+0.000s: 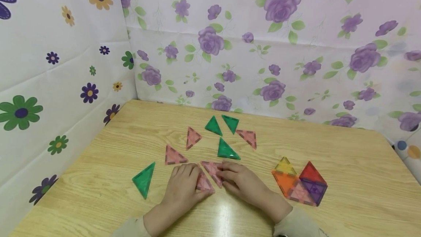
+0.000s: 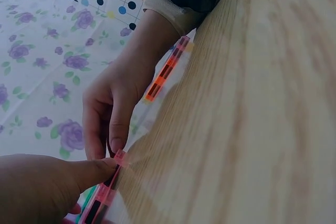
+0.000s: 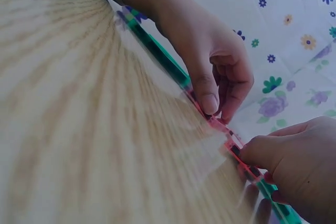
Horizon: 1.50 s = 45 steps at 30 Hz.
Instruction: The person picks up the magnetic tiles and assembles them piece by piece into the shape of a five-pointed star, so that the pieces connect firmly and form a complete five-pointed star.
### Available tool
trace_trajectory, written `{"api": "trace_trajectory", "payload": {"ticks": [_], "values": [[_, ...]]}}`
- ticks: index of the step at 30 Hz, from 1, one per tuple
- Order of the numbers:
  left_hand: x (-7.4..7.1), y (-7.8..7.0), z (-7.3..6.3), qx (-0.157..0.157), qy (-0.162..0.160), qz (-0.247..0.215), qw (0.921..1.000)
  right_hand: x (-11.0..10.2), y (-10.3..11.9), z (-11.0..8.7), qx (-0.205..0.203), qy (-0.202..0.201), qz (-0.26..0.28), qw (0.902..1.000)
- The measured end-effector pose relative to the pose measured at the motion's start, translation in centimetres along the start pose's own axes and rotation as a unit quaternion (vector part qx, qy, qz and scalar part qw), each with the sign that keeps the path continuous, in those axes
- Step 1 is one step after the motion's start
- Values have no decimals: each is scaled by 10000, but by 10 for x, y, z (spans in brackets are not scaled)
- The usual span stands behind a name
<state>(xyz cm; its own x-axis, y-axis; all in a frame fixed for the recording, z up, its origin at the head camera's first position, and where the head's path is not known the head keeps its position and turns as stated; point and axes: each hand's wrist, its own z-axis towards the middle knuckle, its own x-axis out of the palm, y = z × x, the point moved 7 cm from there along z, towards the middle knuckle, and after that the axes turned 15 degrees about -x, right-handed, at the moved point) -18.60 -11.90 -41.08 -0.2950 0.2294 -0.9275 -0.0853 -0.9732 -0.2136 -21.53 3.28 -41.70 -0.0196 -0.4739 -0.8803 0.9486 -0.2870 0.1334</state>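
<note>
Two see-through pink triangular magnetic tiles lie flat on the table, their long edges facing across a narrow gap. My left hand [image 1: 182,187] holds the nearer-left pink tile [image 1: 204,184] by its edges, thumb at the near side and fingers over the far side. At the other pink tile [image 1: 210,169], my right hand [image 1: 245,185] grips the right edge with thumb and fingers. The left wrist view has the left thumb [image 2: 94,174] on a pink tile's edge. In the right wrist view, the right hand [image 3: 302,156] also touches a pink edge; part of each tile is covered.
Green triangular tiles [image 1: 144,180] [image 1: 228,150] and more pink ones [image 1: 174,155] [image 1: 193,137] lie loosely around and beyond the hands. At right, yellow, orange, pink, purple and red triangles [image 1: 309,173] form a joined group. Flowered cloths hang behind and left of the wooden table [image 1: 108,178].
</note>
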Motion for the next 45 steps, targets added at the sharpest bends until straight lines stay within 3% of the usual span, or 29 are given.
{"api": "trace_trajectory", "payload": {"ticks": [8,16,22,26,31,36,45], "values": [[-2,0,-1,87,-71,93,9999,2,10,3,-36,-9,-29,10000],[-4,7,-1,122,379,-99,9992,4,13,6,-75,-73,-60,9999],[-13,8,-1,286,377,-382,9981,8,11,7,-50,-112,92,9999],[-19,8,2,481,395,-460,9970,8,7,6,52,-170,217,9996],[-26,13,3,978,370,-396,9937,3,6,7,228,-309,113,9992],[-34,29,3,1212,453,-525,9902,-7,12,13,470,-434,-17,9980],[-47,77,2,835,104,-404,9956,-19,37,35,596,-764,241,9950]]}}
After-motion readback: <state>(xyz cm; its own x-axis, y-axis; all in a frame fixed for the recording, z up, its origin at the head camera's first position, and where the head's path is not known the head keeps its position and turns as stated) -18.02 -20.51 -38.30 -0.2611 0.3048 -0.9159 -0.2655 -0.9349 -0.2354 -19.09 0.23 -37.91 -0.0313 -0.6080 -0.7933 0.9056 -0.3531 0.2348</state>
